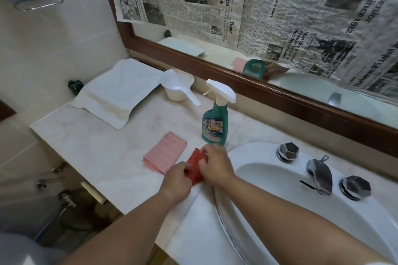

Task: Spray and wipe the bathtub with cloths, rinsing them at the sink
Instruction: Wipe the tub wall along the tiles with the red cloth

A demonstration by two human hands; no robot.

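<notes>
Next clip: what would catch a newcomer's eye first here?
The left hand and right hand hold a red cloth on the counter beside the sink. Behind it stands a green spray bottle, with a folded pink cloth to the left. Newspaper covers most of the mirror above.

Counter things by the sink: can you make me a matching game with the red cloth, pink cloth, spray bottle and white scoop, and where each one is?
Things:
1. red cloth
2. pink cloth
3. spray bottle
4. white scoop

Places:
A. standing upright next to the sink
B. held by the left hand and right hand
C. at the back, near the mirror frame
D. lying folded on the counter, untouched

Pairs: 1-B, 2-D, 3-A, 4-C.
</notes>
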